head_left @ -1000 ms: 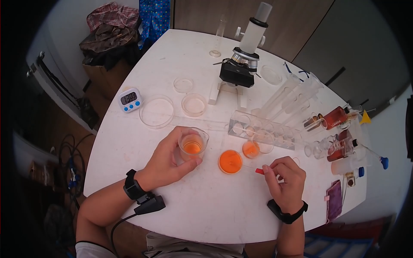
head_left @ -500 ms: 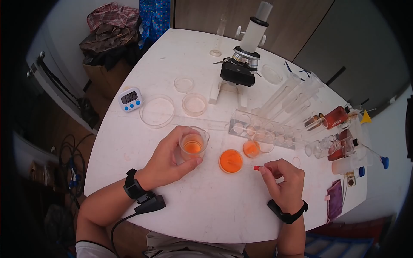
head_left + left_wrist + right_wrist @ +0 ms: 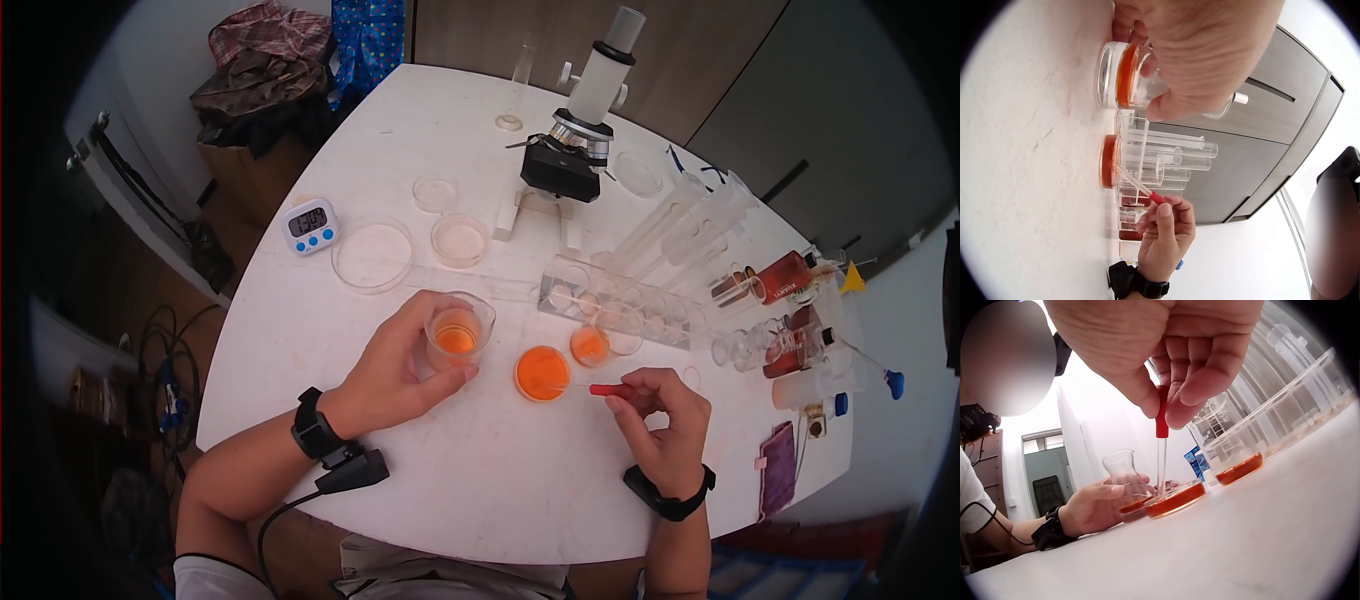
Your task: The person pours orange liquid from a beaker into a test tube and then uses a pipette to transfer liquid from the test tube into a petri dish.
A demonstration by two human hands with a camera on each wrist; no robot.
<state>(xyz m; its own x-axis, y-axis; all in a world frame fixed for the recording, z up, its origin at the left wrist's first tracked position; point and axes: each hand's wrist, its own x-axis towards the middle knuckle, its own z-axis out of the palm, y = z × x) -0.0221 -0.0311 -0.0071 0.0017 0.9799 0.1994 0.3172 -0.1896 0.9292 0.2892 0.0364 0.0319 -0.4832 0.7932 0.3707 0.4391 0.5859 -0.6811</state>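
The left hand [image 3: 395, 372] curls round a glass beaker [image 3: 458, 338] with orange liquid low inside; the left wrist view shows its fingers on the beaker's wall [image 3: 1127, 75]. Between thumb and fingers, the right hand [image 3: 665, 425] pinches the red bulb [image 3: 1162, 419] of a glass dropper. The dropper's clear tube [image 3: 1161, 464] slants down into a round dish of orange liquid [image 3: 541, 375], standing just right of the beaker. A smaller dish with orange liquid [image 3: 589, 346] stands behind it, beside the clear rack.
Behind the hands are a clear tube rack [image 3: 615, 312], a microscope [image 3: 562, 168], empty glass dishes [image 3: 372, 256] and a white timer [image 3: 310, 226]. Bottles [image 3: 785, 277] and a purple cloth [image 3: 777, 470] lie along the right side.
The right hand has moved the dropper slightly left over the orange dish, and more of the red bulb shows. The head view has shifted a little. The left hand still holds the beaker.
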